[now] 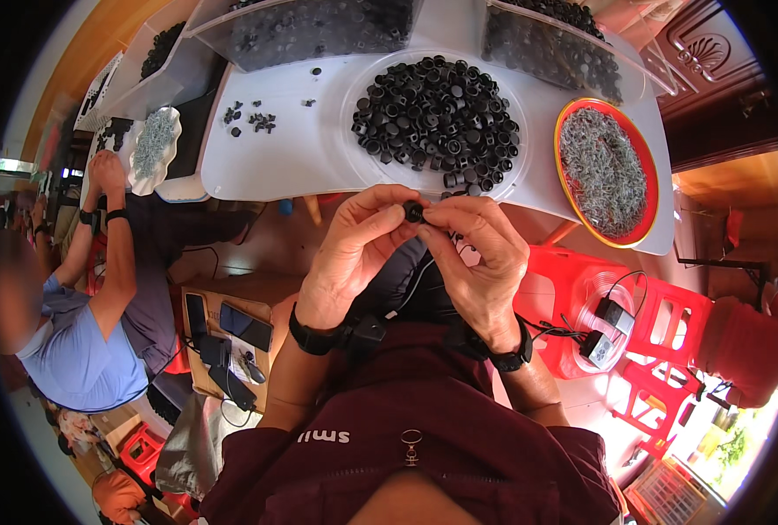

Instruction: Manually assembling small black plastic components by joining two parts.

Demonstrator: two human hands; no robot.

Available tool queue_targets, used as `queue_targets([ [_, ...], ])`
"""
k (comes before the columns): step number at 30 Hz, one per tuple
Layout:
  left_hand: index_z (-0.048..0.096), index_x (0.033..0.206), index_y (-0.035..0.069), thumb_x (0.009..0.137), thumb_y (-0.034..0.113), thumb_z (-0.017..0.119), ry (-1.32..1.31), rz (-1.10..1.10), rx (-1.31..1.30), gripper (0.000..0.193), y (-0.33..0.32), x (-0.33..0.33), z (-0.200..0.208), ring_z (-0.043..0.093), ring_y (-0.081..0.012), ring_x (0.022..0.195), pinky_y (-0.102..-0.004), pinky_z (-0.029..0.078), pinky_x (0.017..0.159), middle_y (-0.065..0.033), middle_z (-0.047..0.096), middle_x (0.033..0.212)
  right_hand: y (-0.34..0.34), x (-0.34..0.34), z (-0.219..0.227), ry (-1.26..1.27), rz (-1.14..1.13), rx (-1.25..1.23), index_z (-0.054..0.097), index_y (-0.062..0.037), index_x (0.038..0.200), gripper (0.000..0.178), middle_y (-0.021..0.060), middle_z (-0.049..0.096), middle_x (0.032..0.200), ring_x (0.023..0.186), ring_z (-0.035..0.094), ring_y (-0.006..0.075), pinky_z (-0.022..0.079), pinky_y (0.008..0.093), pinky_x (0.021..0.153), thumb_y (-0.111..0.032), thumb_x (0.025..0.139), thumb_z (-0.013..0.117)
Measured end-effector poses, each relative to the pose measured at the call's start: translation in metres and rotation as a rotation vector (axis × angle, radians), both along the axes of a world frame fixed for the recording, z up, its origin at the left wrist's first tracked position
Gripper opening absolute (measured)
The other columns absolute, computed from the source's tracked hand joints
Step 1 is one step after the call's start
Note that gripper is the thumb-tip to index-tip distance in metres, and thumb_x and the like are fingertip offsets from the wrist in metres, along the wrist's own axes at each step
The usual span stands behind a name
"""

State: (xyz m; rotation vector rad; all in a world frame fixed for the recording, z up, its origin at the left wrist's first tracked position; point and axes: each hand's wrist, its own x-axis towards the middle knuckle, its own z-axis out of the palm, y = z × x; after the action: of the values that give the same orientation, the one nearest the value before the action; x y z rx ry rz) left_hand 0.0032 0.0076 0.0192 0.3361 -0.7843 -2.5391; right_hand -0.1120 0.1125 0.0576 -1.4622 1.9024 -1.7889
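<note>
Just off the front edge of the table, my left hand (360, 238) pinches a small round black plastic cap (413, 212) between thumb and fingertips. My right hand (481, 252) closes on the same cap from the other side, its thumb and forefinger touching the rim. The fingers partly cover the cap, so I cannot make out whether a smaller part sits in it. Right beyond my hands, a clear round tray (347, 122) bears a heap of similar black caps (437, 114).
An orange-red oval tray (650, 206) of small metal pieces (603, 166) stands at right. Clear bins (319, 39) of black parts line the back. Loose black pieces (266, 121) lie on the table's left. A co-worker (91, 341) sits at left; red stools (669, 319) stand at right.
</note>
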Motion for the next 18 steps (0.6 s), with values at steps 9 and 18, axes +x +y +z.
queue_targets([
  [9,0.060,0.105,0.000,0.088,0.004,0.056,-0.026,0.009,-0.012,0.019,0.0004,0.0001,0.0000,0.060,-0.0119,0.090,-0.0257,0.049,0.083,-0.0087,0.062,0.103,-0.0006,0.0003,0.0005,0.010,-0.001,0.019,0.066,-0.0014,0.086,0.018,0.0086,0.062,0.086,0.075,0.062,0.0191,0.051,0.0275,0.064,0.006,0.070,0.070],
  [18,0.060,0.105,0.000,0.084,-0.001,0.059,-0.087,0.082,-0.177,0.021,0.0023,0.0020,0.0033,0.060,-0.0107,0.088,-0.0245,0.049,0.082,-0.0085,0.063,0.101,-0.0010,0.0005,-0.0028,0.011,-0.009,-0.010,0.064,-0.0023,0.081,0.018,0.0082,0.062,0.085,0.074,0.062,0.0190,0.051,0.0271,0.063,0.005,0.067,0.072],
])
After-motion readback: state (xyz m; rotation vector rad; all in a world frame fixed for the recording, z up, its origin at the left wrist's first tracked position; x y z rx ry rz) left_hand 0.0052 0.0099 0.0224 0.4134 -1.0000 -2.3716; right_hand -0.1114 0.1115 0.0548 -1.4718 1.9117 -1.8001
